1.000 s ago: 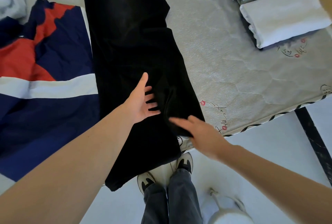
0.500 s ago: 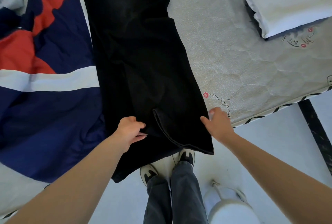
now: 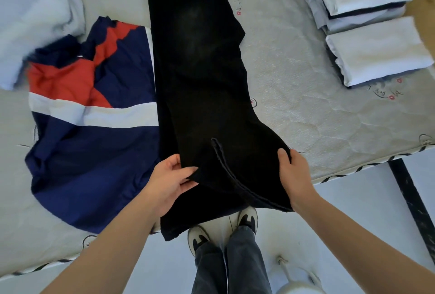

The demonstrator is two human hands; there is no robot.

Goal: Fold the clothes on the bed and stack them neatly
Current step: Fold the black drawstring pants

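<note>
Black trousers [image 3: 202, 77] lie lengthwise down the middle of the grey mattress [image 3: 306, 110], their leg ends hanging over the near edge. My left hand [image 3: 171, 176] pinches the left side of the lower leg. My right hand [image 3: 294, 173] grips the right side of the same leg, thumb on top. The hem of the upper leg runs diagonally between my hands. At the back right stand folded white and dark clothes [image 3: 374, 51] in two stacks.
A navy, red and white garment [image 3: 94, 143] lies spread out left of the trousers. A crumpled pale blue garment [image 3: 35, 18] sits at the back left. My shoes and legs stand on the pale floor at the bed's near edge.
Both hands went from resting flat on the trousers to the sides of the lower leg and now hold the cloth. The leg end has lifted slightly off the bed edge.
</note>
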